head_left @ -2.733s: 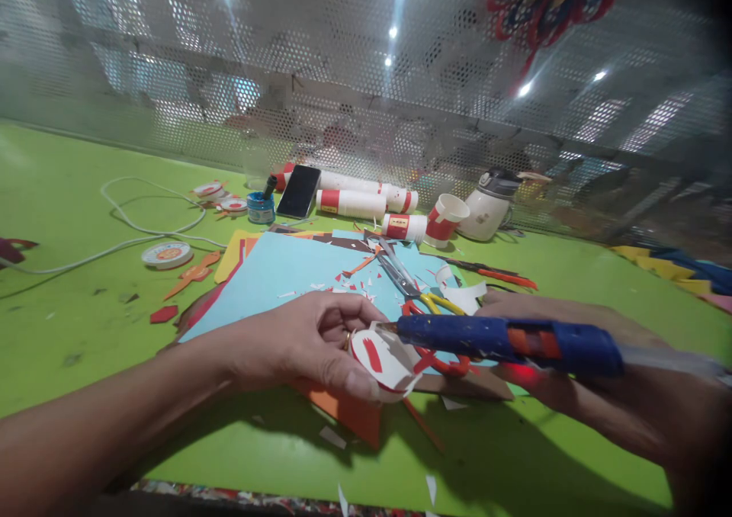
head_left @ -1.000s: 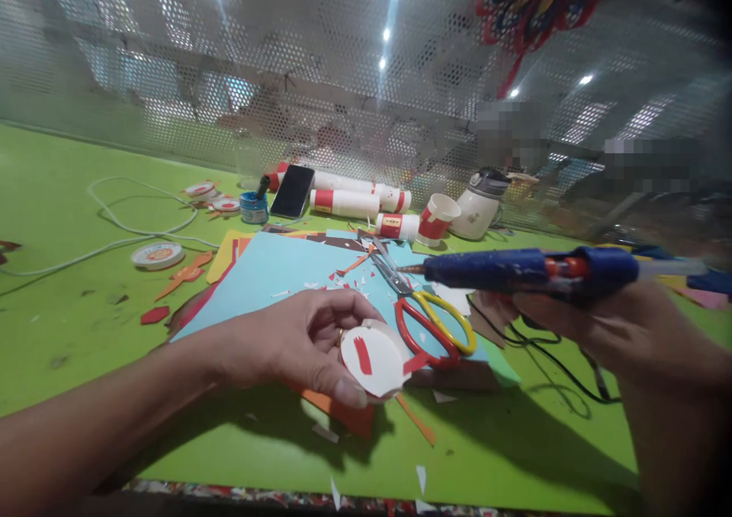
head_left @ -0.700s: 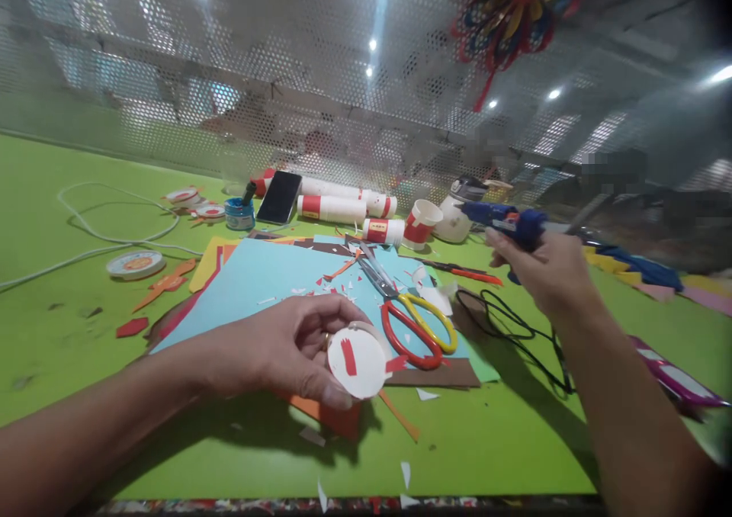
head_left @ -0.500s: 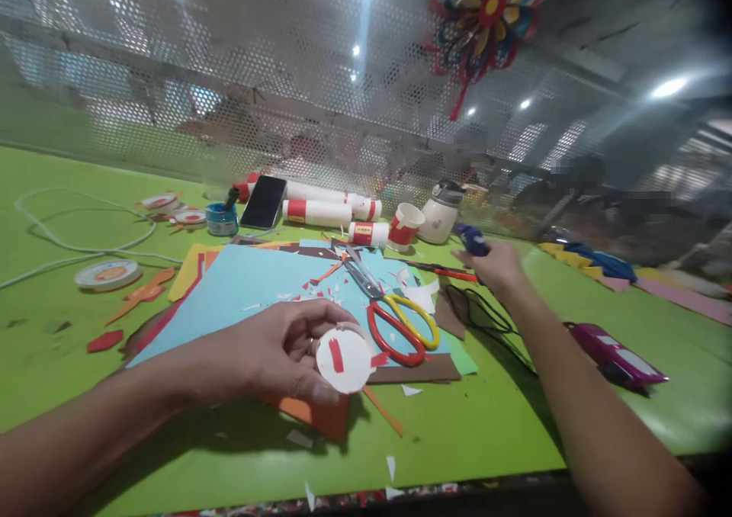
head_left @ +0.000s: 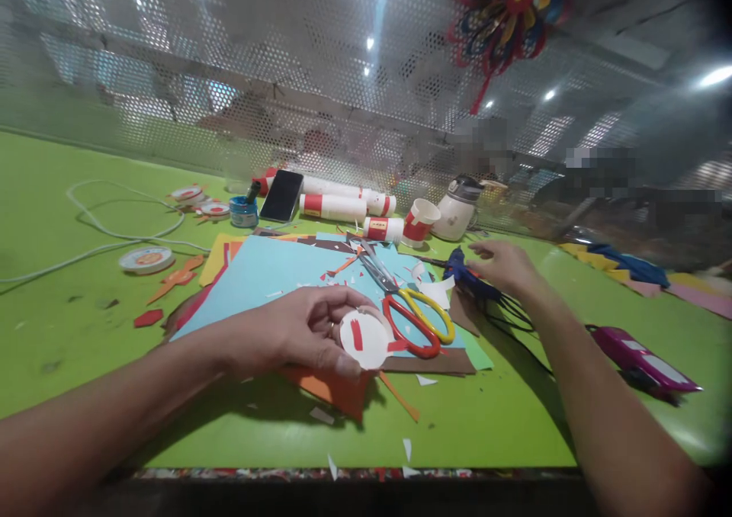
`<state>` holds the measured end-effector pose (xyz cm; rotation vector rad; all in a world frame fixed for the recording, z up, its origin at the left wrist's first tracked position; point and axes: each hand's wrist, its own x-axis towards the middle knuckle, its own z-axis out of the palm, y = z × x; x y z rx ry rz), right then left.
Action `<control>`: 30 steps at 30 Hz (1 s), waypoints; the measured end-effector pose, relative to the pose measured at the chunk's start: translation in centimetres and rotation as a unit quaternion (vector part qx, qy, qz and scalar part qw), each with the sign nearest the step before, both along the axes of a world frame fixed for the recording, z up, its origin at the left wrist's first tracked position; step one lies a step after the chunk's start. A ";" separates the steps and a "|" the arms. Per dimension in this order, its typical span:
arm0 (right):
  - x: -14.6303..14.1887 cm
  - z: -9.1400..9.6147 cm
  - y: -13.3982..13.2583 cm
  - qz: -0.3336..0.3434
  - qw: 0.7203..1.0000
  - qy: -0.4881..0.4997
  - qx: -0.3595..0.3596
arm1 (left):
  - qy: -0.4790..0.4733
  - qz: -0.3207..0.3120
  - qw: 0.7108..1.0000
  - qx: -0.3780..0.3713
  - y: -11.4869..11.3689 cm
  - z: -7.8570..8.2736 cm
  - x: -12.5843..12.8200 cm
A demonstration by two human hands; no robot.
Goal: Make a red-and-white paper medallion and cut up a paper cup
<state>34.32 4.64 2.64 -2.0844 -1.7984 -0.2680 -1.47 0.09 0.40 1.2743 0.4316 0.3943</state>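
Note:
My left hand (head_left: 309, 332) is closed around the rim of a white disc (head_left: 364, 340), which looks like a cut-off paper cup bottom. One red mark shows on its face and a red tab sticks out at its right. My right hand (head_left: 503, 267), fingers apart and holding nothing, hovers just beside a dark blue glue gun (head_left: 470, 280) with a black cord. Between the hands, scissors (head_left: 412, 326) with a red and a yellow handle rest on light blue paper (head_left: 257, 273). Orange paper (head_left: 337, 391) lies under my left hand.
Behind the paper stand a blue jar (head_left: 244, 210), a phone (head_left: 282, 195), white-and-red paper tubes (head_left: 335, 207), a paper cup (head_left: 420, 221) and a white bottle (head_left: 456, 210). A purple tool (head_left: 643, 361) lies at right. A white cable (head_left: 85, 252) and round lid (head_left: 146, 259) lie left.
My right hand has let go of the glue gun, which now lies on the table beside the paper. My left hand still holds the disc. The view has shifted slightly.

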 end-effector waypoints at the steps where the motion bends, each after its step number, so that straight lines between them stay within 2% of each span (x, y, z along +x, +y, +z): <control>1: -1.5 0.6 -0.9 0.007 1.000 0.006 0.020 | 0.002 0.004 1.000 0.001 0.0 0.0 0.0; 2: -3.3 1.2 -1.9 0.030 0.998 0.023 0.044 | 0.003 0.008 1.000 0.001 0.0 0.0 0.0; 3: -5.2 1.7 -3.0 0.089 0.989 0.095 0.074 | 0.002 0.011 1.000 0.000 0.0 0.0 0.1; 5: -9.0 2.6 -5.5 0.243 0.950 0.194 0.027 | -0.003 0.011 1.000 -0.005 0.0 -0.1 0.2; 7: -12.3 3.2 -7.7 0.340 0.921 0.190 -0.012 | 0.004 0.011 1.000 -0.006 0.0 -0.3 0.4; 9: -14.6 3.4 -9.0 0.370 0.914 0.157 -0.050 | 0.010 0.019 1.000 -0.005 0.0 -0.5 0.6; 13: -16.8 3.0 -9.5 0.332 0.936 0.038 -0.113 | 0.003 0.034 0.999 -0.010 0.1 -1.0 1.0; 18: -18.3 2.5 -9.0 0.262 0.954 -0.072 -0.125 | -0.005 0.074 0.997 -0.004 0.1 -1.8 1.5; 24: -19.3 1.7 -8.1 0.256 0.954 -0.095 -0.126 | -0.009 0.155 0.988 0.000 0.1 -2.3 2.1; 28: -19.2 1.8 -7.7 0.251 0.957 -0.088 -0.118 | -0.023 0.164 0.986 -0.016 0.0 -2.1 2.0; 30: -18.8 2.4 -7.7 0.259 0.957 -0.045 -0.121 | -0.021 0.167 0.985 -0.025 -0.1 -1.8 1.9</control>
